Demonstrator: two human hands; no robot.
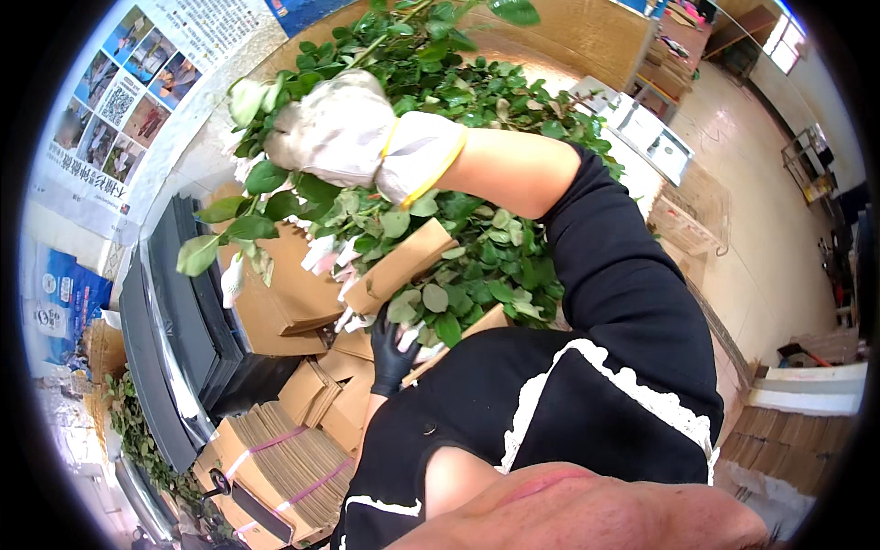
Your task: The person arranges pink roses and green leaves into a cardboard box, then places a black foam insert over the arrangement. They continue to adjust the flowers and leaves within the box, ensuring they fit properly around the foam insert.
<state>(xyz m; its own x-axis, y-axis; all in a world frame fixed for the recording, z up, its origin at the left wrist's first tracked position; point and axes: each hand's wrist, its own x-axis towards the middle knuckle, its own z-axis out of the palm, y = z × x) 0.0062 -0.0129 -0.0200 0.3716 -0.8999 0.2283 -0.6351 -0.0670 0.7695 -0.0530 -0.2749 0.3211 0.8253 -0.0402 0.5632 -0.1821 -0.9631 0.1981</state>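
My right hand [335, 128], in a thick white glove with yellow trim, reaches across a big heap of leafy green stems [495, 101]. Its fingers curl at the far left of the heap, apparently round a leafy flower stem [240, 225] that hangs below the glove; the fingertips are hidden. Pale pink and white blooms [321, 255] show under the leaves. Lower down, my left hand [392, 356], in a thin black glove, has its fingers spread beside pale blooms and just below a cardboard strip [401, 266] that lies across the stems.
Dark grey panels [170, 302] and brown cardboard [284, 284] stand to the left. Nearer is a stack of flat cardboard [275, 463] tied with pink straps. A printed poster [115, 101] hangs on the left wall. At right, a wire crate [692, 215] stands on the floor.
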